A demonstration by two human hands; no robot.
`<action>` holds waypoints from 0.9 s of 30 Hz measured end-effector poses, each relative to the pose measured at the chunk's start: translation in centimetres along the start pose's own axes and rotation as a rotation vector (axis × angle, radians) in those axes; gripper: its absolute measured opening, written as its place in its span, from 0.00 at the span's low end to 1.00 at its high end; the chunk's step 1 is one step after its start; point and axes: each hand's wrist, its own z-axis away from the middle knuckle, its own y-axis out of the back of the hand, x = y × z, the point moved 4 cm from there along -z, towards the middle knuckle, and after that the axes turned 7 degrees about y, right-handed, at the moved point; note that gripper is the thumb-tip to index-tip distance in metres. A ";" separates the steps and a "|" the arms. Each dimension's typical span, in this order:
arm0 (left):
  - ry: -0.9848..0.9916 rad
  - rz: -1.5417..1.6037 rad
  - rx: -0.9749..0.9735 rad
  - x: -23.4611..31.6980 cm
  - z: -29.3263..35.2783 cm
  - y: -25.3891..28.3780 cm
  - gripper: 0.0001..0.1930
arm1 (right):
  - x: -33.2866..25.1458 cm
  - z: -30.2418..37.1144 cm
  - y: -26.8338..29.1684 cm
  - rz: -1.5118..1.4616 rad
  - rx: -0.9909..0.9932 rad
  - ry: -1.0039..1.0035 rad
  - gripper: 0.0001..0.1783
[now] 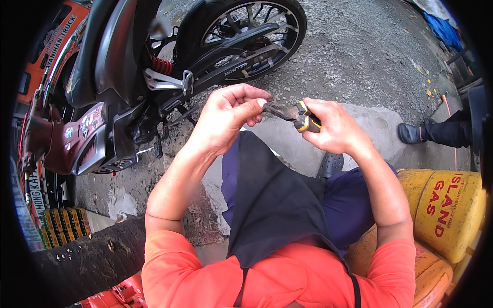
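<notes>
In front of me, above my lap, my right hand (334,126) grips a pair of pliers (308,122) by its black and yellow handles. The dark metal jaws point left, toward the fingertips of my left hand (233,113). Thumb and fingers of that hand are pinched together at the jaws, around a small dark piece (270,99) whose kind I cannot make out. The jaws reach right up to this piece; whether they bite on it is too small to tell. A black apron (277,200) covers my lap below both hands.
A motorcycle (118,87) stands at the left, its wheel (251,31) on gravel ahead. Yellow gas cylinders (441,210) are close by my right. A dark log-like beam (97,259) lies at lower left. Another person's shoe (409,133) shows at the right.
</notes>
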 end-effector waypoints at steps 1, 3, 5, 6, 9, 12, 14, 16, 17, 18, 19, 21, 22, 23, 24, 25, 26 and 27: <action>0.003 0.001 -0.007 0.2 -0.3 -0.2 0.10 | 0.0 0.2 0.2 0.022 0.059 0.012 0.16; 0.000 0.001 -0.019 0.4 -0.9 -0.6 0.09 | 0.0 0.5 0.6 0.062 0.131 0.025 0.16; -0.021 0.005 -0.018 0.7 -1.4 -1.1 0.10 | 0.2 0.5 1.0 0.174 0.206 0.048 0.16; -0.028 0.013 -0.013 0.7 -1.5 -1.1 0.11 | 0.2 0.5 1.1 0.228 0.236 0.058 0.15; -0.053 0.033 -0.040 0.6 -1.8 -1.0 0.11 | 0.6 0.2 1.2 0.303 0.254 0.056 0.18; -0.002 0.232 -0.177 0.8 -1.0 -1.6 0.11 | 0.7 -0.3 1.7 0.331 0.295 0.180 0.20; 0.014 0.367 -0.213 0.5 -0.6 -2.5 0.12 | 0.7 -0.7 1.8 0.322 0.364 0.237 0.22; 0.018 0.435 -0.208 0.0 0.0 -2.8 0.12 | 0.7 -1.0 1.4 0.331 0.399 0.264 0.24; 0.009 0.433 -0.189 0.0 0.3 -2.8 0.12 | 0.8 -1.1 1.3 0.351 0.402 0.264 0.24; 0.001 0.436 -0.172 -0.3 0.4 -2.7 0.11 | 0.9 -1.2 1.1 0.374 0.402 0.263 0.25; -0.024 0.401 -0.164 -0.5 0.4 -2.5 0.11 | 1.0 -1.4 0.8 0.353 0.367 0.251 0.29; -0.071 0.345 -0.082 -0.7 0.6 -2.4 0.11 | 0.7 -1.7 0.6 0.366 0.428 0.232 0.35; -0.096 0.316 -0.040 -0.9 0.7 -2.3 0.11 | 0.6 -1.9 0.5 0.373 0.459 0.224 0.38; -0.150 0.294 -0.005 -1.1 0.6 -2.2 0.11 | 1.0 -1.7 0.3 0.393 0.437 0.182 0.45; -0.204 0.270 0.032 -1.2 0.6 -2.1 0.11 | 1.1 -1.7 0.1 0.391 0.426 0.175 0.45; -0.259 0.247 0.069 -1.3 0.6 -1.9 0.11 | 1.1 -1.7 -0.1 0.390 0.415 0.169 0.45; -0.286 0.279 0.087 -1.4 0.6 -1.7 0.11 | 1.1 -1.7 -0.4 0.390 0.404 0.163 0.45; -0.317 0.306 0.111 -1.4 0.7 -1.3 0.11 | 0.2 -2.0 -0.5 0.349 0.444 0.159 0.35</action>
